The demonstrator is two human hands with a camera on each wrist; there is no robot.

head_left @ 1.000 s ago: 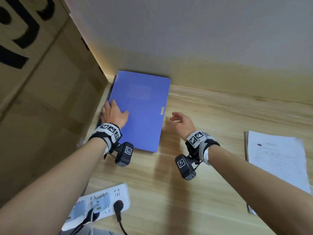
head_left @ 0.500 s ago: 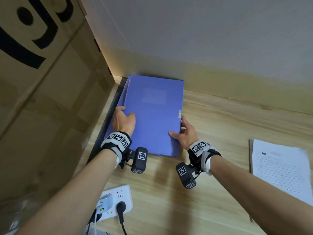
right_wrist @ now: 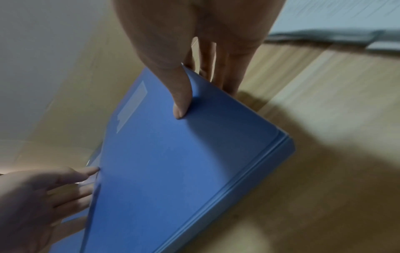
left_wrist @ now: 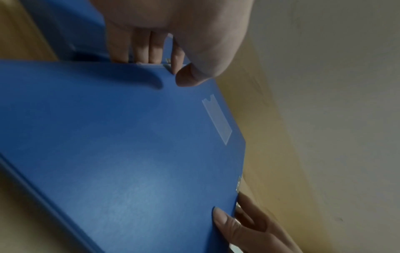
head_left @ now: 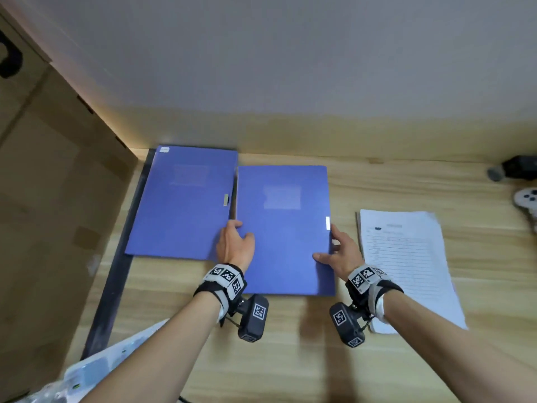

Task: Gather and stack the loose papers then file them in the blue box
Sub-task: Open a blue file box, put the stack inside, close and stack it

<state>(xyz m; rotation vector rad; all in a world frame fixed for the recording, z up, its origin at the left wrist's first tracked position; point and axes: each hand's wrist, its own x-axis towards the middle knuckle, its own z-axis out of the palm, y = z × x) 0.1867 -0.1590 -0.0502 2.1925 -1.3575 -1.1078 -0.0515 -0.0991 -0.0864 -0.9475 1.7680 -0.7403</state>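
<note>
Two flat blue boxes show in the head view. One blue box (head_left: 186, 205) lies at the back left of the wooden desk (head_left: 290, 359). The second blue box (head_left: 283, 228) (left_wrist: 129, 145) (right_wrist: 184, 171) is closed and sits just right of it, held by both hands. My left hand (head_left: 236, 234) (left_wrist: 173, 68) grips its left edge, thumb on the lid and fingers below. My right hand (head_left: 332, 245) (right_wrist: 190, 89) grips its right edge the same way, near the white clasp. A stack of printed papers (head_left: 406, 263) (right_wrist: 335, 17) lies to the right of my right hand.
A tall cardboard box (head_left: 43, 199) walls off the left side, with a dark strip (head_left: 116, 271) along its foot. A white game controller (head_left: 527, 199) and a black object (head_left: 520, 167) sit at the far right. Clear plastic packaging (head_left: 101, 362) lies at the bottom left.
Both hands closed on the edges of the upper blue box and carried it right, off the blue box beneath it. The head view swung right with it.
</note>
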